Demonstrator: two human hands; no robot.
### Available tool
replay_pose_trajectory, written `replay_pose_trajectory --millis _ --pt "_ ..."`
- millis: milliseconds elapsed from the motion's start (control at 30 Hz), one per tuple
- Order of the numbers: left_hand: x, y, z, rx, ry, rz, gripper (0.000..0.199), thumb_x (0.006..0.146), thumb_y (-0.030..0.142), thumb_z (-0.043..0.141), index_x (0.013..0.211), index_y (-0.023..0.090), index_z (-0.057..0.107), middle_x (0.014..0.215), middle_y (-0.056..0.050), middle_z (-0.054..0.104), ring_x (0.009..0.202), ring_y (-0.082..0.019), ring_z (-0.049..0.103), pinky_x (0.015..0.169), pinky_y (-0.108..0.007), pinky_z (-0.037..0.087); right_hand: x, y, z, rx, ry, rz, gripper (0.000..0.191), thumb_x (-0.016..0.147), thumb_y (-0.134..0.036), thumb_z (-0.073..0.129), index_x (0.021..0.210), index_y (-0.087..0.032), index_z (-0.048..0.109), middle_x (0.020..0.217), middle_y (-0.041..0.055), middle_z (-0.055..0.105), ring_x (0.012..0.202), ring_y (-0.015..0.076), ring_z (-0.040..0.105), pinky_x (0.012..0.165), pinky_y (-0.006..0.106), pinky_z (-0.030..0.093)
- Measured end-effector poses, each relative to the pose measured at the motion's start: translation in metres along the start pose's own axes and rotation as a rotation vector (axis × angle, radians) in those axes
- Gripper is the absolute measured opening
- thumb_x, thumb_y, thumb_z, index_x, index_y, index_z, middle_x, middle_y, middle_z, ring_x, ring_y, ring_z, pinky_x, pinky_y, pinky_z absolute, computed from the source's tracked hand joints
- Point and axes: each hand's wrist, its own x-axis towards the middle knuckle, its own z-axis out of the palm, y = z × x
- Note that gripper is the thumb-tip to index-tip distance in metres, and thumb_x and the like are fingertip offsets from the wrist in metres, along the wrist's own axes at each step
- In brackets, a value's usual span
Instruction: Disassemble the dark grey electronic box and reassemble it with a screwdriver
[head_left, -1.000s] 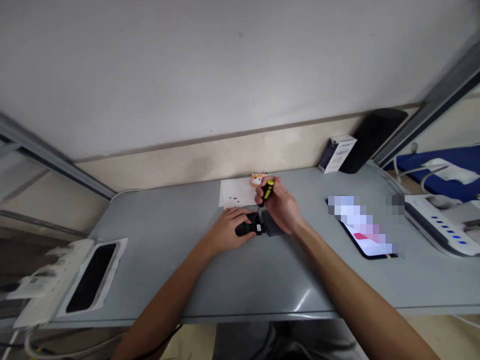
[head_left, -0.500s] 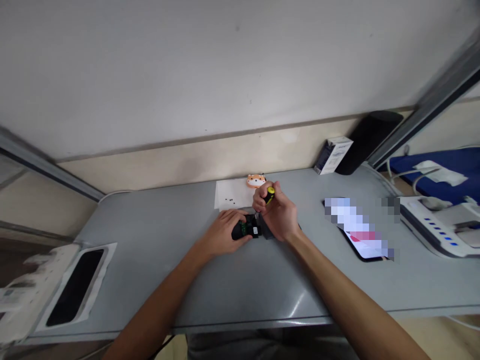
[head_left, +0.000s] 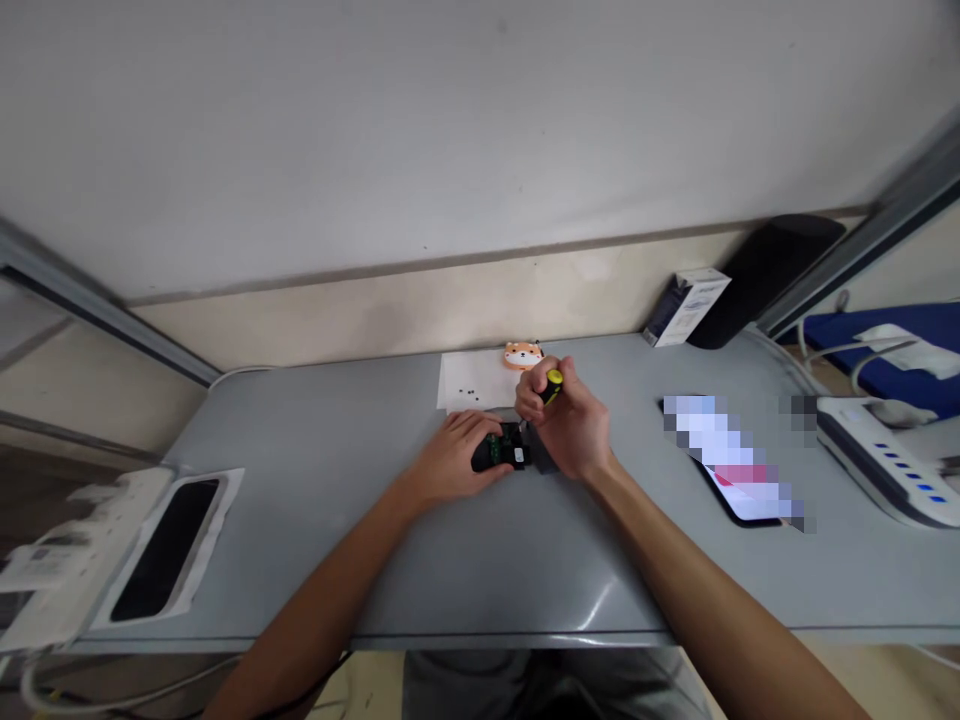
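Note:
On the grey desk (head_left: 315,470), my left hand (head_left: 451,460) is closed around a small black device with a green circuit board (head_left: 496,450) showing in it. My right hand (head_left: 574,425) grips a yellow-and-black screwdriver (head_left: 553,382), held steeply with its handle end up. The screwdriver's tip is down at the device's right side, too small to make out clearly. Under my right hand lies a dark grey flat piece (head_left: 541,458), partly hidden. Just beyond, several tiny dark screws (head_left: 469,393) rest on a white paper (head_left: 456,375).
An orange animal-face case (head_left: 523,354) sits at the paper's back. To the right lie a lit phone (head_left: 739,470) and a white power strip (head_left: 889,460). A small box (head_left: 686,305) and a black cylinder (head_left: 776,275) stand behind. At left is a dark phone (head_left: 166,550).
The whole view has shifted slightly, so things appear a little further right. Both hands keep their grip on the device and the screwdriver, with hardly any movement between them.

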Motion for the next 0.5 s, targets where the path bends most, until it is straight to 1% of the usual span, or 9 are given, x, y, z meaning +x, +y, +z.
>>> replay_pose_trajectory --millis 300,500 --pt "-0.0003 -0.0009 0.0019 0.026 0.035 0.04 0.035 0.089 0.035 0.08 0.116 0.023 0.061 0.128 -0.009 0.071 0.124 -0.03 0.064 0.109 -0.046 0.048 -0.0008 0.0019 -0.0003 0.017 -0.011 0.021 0.045 0.1 -0.057 0.056 0.071 -0.023 0.054 0.067 -0.0021 0.034 0.056 0.0132 0.032 0.053 0.028 0.034" --pt "-0.0008 -0.0021 0.0021 0.025 0.038 0.067 0.029 0.092 0.038 0.076 0.111 0.023 0.063 0.124 -0.008 0.072 0.12 -0.029 0.065 0.107 -0.046 0.049 -0.0013 0.0007 -0.0007 0.021 -0.011 0.005 0.047 0.1 -0.059 0.057 0.07 -0.022 0.053 0.064 -0.0033 0.033 0.054 0.0117 0.032 0.053 0.027 0.034"
